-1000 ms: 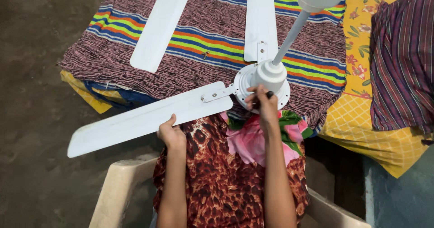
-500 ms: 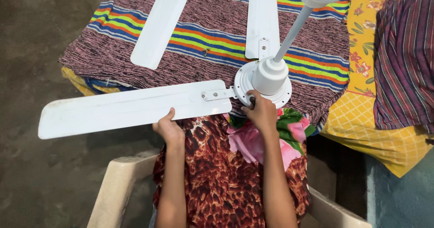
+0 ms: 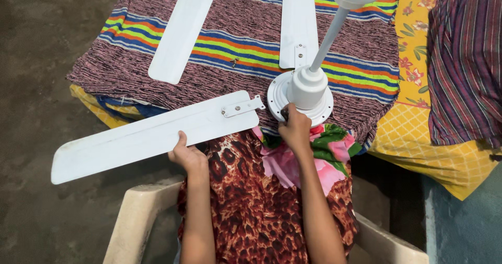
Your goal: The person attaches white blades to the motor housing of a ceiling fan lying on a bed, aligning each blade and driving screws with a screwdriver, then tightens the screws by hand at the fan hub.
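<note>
The loose white fan blade (image 3: 151, 136) lies across the person's lap and juts out past the near left corner of the bed, over the dark floor (image 3: 36, 60). Over the last second it has slid away from the motor: its metal bracket (image 3: 241, 107), which sat right against the housing rim a moment ago, now stands just apart from it, with a strip of striped cloth showing between. The blade's outer tip has dropped lower and further left as well. That reads as the blade freed from its mount, or not yet seated on it; which of the two cannot be told.

The left hand (image 3: 187, 156) grips the near edge of this blade from underneath, fingers curled round it, carrying its weight.

Further back on the striped blanket (image 3: 120, 70) lie a second blade (image 3: 183, 31) and, to its right, a third blade (image 3: 298, 20) whose bracket meets the far rim of the motor.

The white fan motor (image 3: 300, 94) rests at the near edge of the bed, its downrod (image 3: 327, 41) slanting up to the right. The right hand (image 3: 295, 130) is closed at the motor's near rim, fingertips pinched on something small and dark there, too small to identify.

A cream plastic chair (image 3: 138, 217) frames the lap below.
</note>
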The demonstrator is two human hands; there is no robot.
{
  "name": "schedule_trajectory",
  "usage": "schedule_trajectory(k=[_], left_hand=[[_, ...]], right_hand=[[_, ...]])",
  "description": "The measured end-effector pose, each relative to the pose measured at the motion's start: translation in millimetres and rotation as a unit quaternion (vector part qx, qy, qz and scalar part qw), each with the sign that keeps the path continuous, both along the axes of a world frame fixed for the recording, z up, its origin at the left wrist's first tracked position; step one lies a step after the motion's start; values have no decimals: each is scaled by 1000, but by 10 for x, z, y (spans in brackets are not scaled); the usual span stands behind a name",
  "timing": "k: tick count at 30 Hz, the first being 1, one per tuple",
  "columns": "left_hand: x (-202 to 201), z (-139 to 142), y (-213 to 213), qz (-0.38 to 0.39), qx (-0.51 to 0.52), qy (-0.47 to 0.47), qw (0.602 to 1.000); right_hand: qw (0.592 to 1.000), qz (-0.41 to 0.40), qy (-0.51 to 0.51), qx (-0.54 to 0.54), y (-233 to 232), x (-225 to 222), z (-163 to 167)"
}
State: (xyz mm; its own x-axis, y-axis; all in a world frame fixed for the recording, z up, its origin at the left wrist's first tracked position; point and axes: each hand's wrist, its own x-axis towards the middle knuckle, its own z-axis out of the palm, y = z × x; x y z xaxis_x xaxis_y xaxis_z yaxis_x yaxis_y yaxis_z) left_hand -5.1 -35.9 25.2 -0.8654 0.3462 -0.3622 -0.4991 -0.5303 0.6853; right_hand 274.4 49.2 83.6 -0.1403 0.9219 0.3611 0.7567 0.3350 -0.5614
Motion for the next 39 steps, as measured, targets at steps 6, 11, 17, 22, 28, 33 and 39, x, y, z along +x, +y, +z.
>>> schedule_trajectory(k=[6, 11, 17, 22, 28, 33, 39], left_hand=[[12, -48, 15, -29, 47, 8, 998], [23, -74, 41, -48, 60, 14, 997], [32, -88, 67, -53, 57, 25, 997], [59, -68, 95, -54, 90, 56, 993], [55, -86, 43, -63, 94, 29, 993], [52, -196, 85, -75, 103, -6, 992], [57, -220, 85, -86, 86, 11, 993]], right_hand=[[996, -34, 86, -20, 59, -70, -66], [988, -34, 137, -65, 84, -137, -12], [965, -51, 231, -111, 107, -168, 14], [963, -50, 239, -118, 114, -162, 2], [948, -46, 282, -139, 142, -138, -90], [883, -46, 413, -220, 195, -94, -131], [853, -53, 449, -261, 193, -81, -113]])
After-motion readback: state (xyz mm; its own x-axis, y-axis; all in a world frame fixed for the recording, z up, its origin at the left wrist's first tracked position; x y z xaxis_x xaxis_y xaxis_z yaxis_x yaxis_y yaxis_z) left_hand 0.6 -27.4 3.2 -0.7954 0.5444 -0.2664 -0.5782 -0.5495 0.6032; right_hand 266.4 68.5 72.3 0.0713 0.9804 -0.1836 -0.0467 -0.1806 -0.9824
